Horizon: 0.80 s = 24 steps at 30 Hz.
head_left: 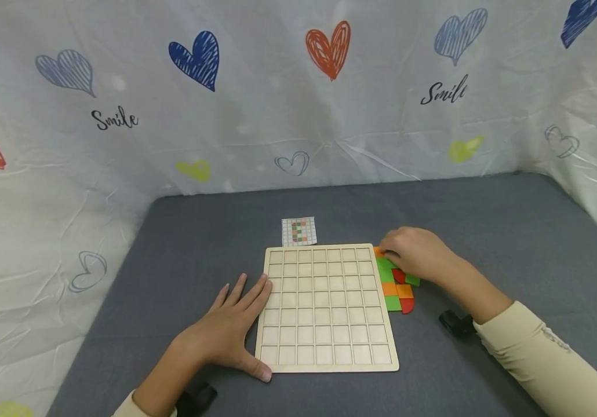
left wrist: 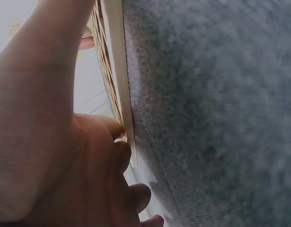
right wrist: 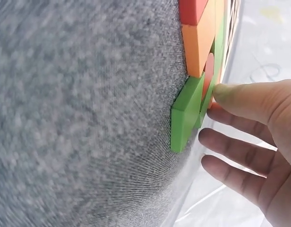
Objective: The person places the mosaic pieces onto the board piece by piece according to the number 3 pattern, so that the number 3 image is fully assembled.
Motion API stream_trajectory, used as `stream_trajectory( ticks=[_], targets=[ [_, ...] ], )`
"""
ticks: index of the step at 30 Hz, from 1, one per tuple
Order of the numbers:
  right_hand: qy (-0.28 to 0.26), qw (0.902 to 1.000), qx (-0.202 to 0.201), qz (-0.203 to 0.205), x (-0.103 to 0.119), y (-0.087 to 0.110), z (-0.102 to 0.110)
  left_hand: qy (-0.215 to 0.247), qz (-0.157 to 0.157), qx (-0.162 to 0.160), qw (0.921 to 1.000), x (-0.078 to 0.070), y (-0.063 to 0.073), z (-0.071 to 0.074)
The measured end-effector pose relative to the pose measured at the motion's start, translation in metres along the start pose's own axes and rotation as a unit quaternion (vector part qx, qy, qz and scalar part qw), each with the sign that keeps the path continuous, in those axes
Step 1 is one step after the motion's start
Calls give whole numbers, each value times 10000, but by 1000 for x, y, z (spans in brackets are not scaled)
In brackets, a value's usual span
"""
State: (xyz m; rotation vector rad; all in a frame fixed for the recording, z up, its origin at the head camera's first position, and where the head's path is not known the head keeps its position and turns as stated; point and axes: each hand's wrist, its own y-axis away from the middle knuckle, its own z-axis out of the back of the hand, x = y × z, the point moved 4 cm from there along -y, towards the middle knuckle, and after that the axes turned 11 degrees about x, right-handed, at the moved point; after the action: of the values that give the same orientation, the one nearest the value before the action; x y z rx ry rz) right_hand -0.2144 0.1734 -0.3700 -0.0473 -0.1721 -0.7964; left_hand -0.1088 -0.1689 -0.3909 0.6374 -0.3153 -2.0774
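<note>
A square wooden grid board (head_left: 321, 316) lies flat on the table. My left hand (head_left: 228, 330) rests at its left edge, fingers spread, thumb by the near left corner; the left wrist view shows fingertips against the board's side. Along the right edge sit several coloured blocks: green (head_left: 386, 271), red (head_left: 407, 305) and orange (head_left: 404, 291). At the far end of this group, my right hand (head_left: 417, 250) pinches an orange block (head_left: 378, 252) between thumb and index finger, beside the board's far right corner. The other right fingers (right wrist: 237, 151) extend loosely, and part of the orange block is hidden behind the fingertips.
A small printed card (head_left: 287, 231) with a coloured grid pattern lies just beyond the board's far edge. Grey cloth (head_left: 199, 231) covers the table. A white curtain (head_left: 257, 116) with hearts and lettering hangs behind it. Black wrist devices (head_left: 457, 324) sit under both wrists.
</note>
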Motion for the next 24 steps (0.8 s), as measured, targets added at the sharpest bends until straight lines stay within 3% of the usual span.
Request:
stream_trajectory(
  ticks=[17,24],
  targets=[
    [388,9991,-141,39,3,-4,-2,179,-110,-69,9998,4,-1,-2],
    [383,9993,42,16,5,-6,-4,214,-37,47,9998,6,-1,-3]
  ],
)
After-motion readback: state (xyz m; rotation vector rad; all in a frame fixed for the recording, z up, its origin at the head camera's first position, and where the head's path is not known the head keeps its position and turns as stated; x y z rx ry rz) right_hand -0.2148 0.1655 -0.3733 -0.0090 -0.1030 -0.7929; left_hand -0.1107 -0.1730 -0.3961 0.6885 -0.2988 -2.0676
